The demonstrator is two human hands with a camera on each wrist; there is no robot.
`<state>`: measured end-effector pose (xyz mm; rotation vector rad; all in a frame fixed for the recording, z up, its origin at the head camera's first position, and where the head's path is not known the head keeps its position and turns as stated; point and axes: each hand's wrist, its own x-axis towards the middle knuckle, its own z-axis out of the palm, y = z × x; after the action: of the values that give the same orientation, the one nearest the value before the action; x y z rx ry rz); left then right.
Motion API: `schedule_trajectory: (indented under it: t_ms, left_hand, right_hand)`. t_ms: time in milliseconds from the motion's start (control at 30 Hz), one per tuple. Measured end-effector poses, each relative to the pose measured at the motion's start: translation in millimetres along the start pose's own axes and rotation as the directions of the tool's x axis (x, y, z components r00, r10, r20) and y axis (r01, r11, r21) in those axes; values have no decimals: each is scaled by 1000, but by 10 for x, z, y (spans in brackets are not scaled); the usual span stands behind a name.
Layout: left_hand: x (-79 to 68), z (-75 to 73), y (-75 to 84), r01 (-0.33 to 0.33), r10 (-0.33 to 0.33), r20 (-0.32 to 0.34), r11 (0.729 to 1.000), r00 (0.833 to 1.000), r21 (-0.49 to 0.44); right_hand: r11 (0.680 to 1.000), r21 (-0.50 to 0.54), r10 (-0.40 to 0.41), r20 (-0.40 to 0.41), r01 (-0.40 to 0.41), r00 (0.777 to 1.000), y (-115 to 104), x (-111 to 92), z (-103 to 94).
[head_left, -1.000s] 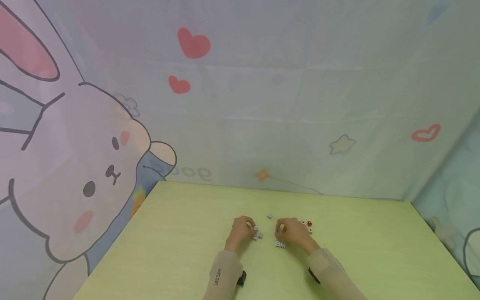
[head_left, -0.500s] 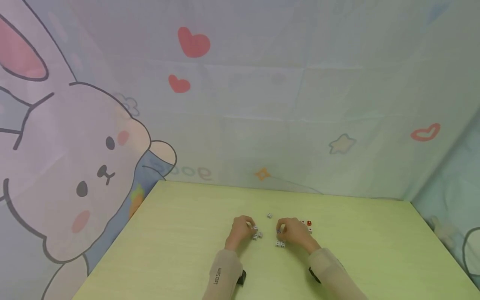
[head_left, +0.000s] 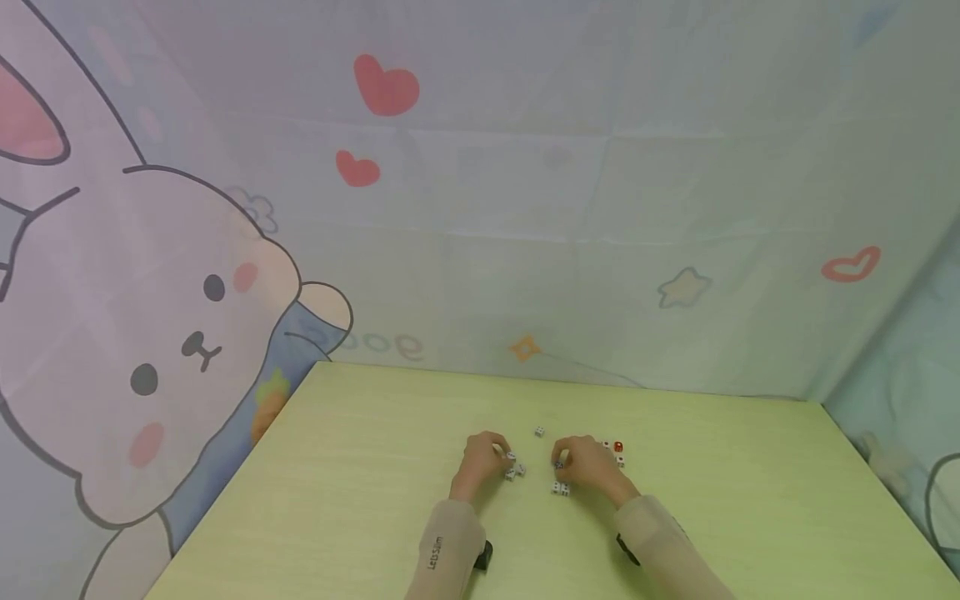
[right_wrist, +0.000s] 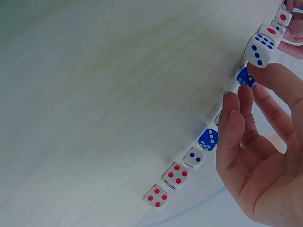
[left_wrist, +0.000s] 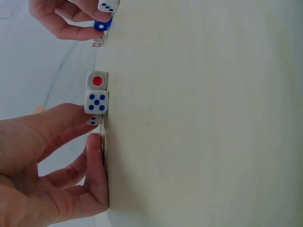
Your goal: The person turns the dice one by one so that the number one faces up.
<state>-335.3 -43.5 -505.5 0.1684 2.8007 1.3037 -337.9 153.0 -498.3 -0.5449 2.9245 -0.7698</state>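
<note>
My left hand (head_left: 483,457) rests on the table with its thumb and a finger at a white die (head_left: 512,456), seeming to pinch it. Two more white dice (head_left: 521,470) lie just in front of it. In the left wrist view, a die with five blue pips (left_wrist: 96,102) partly covers the one at the thumb. My right hand (head_left: 588,461) pinches a blue die (right_wrist: 245,77) between thumb and finger, low over the table. Nearer me, beside that hand, two white dice (head_left: 556,487) sit side by side.
One white die (head_left: 540,432) lies farther back between the hands. Right of the right hand are a red die (head_left: 618,447) and white dice (head_left: 620,461). The right wrist view also shows another blue die (right_wrist: 208,139). A printed cloth (head_left: 480,275) hangs behind the table (head_left: 390,475).
The blue die and right fingertips have shifted very slightly. The left hand stays where it was. On the left, the rabbit print has slid leftward in the head view.
</note>
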Motion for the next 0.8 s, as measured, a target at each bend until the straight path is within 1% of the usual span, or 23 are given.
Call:
schedule_trajectory:
  t_ms: [500, 800]
  left_hand:
    - [-3, -1, 14, 8, -8, -4, 1000, 1000, 2]
    - [2, 4, 19, 30, -30, -3, 999, 1000, -17]
  right_hand:
    - [1000, 6, 8, -22, -8, 1000, 30, -20, -7]
    - [999, -3, 36, -34, -37, 999, 50, -36, -6]
